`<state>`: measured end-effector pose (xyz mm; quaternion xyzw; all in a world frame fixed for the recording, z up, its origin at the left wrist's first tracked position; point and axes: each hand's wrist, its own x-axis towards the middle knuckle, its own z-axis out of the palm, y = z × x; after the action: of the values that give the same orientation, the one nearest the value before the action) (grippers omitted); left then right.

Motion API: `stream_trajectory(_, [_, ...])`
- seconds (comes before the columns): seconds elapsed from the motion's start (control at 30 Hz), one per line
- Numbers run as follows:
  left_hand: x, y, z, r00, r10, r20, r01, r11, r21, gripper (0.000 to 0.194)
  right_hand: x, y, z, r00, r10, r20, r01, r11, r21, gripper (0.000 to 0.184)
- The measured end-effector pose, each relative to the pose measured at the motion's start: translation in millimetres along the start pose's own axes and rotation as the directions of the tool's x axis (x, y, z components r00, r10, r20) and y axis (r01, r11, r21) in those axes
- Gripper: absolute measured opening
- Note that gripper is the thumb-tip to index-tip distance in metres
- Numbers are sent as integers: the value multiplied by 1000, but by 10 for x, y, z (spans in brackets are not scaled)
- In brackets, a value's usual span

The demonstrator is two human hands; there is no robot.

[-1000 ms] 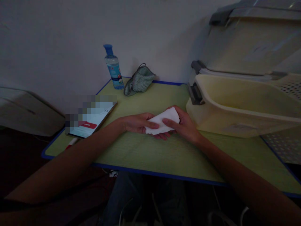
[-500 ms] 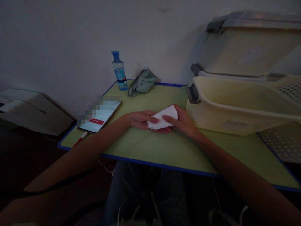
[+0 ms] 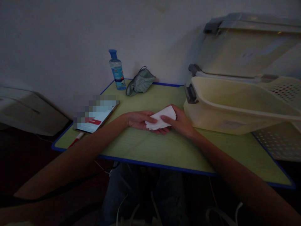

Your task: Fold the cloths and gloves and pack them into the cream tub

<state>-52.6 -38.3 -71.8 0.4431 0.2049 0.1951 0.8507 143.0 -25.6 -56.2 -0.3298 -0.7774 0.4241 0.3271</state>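
A small white wad that looks like folded tissue [image 3: 158,120] is held above the green table [image 3: 141,147]. My left hand [image 3: 139,120] grips its left end, thumb on top and fingers underneath. From the other side my right hand [image 3: 181,121] pinches its right end, with the thumb pressed on the upper face. The two hands are close together, and the fingers below the tissue are partly hidden by it.
A cream plastic bin [image 3: 211,121] stands at the right, with a lidded box [image 3: 237,53] behind it. Along the back are a blue bottle [image 3: 118,75] and a grey mesh pouch [image 3: 142,82]. A phone [image 3: 94,121] and a red-and-white pen [image 3: 76,139] lie at the left.
The whole view has shifted slightly, so things appear a little further left. Both hands keep the same hold on the tissue.
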Motion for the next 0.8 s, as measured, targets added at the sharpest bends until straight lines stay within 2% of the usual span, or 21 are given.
stream_trajectory(0.53, [7, -37, -32, 1000, 5, 16, -6, 1000, 15, 41, -32, -9, 5, 1000, 10, 13, -10, 1000, 23, 33])
stream_trajectory(0.8, [-1, -53, 40, 998, 14, -68, -8, 996, 91, 46, -63, 7, 1, 1000, 3, 9, -3, 1000, 27, 30])
